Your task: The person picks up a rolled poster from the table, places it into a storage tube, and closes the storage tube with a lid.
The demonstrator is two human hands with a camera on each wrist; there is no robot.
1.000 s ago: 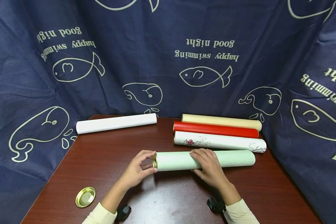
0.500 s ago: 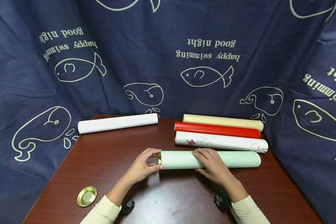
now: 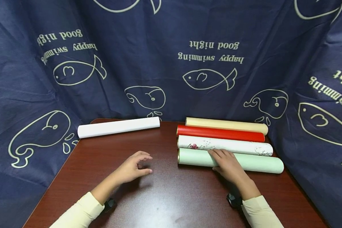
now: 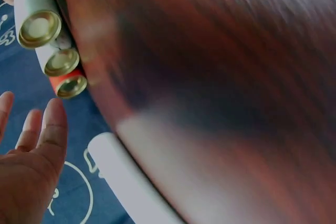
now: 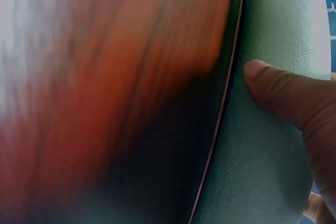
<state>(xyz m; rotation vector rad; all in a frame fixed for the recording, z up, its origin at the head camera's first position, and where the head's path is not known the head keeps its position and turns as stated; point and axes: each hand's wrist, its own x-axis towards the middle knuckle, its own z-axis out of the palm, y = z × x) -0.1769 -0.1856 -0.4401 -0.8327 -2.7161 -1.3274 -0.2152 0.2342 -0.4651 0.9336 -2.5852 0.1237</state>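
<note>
In the head view, the pale green paper tube lies against the near side of a white tube with a plum-blossom print. My right hand grips it near the middle, fingers over the top. Its thumb presses the textured green side in the right wrist view. My left hand hovers left of the tubes with fingers and thumb apart, holding nothing. Gold metal caps show at the tubes' left ends in the left wrist view, including the green tube's cap.
Behind lie a red tube and a cream tube, side by side. At the back left is a white tube. A dark blue curtain encloses the brown table at the back and sides.
The green tube has moved right and back to the printed tube, with my right hand on it. My left hand has let go and drawn left. The gold lid at left is out of sight.
</note>
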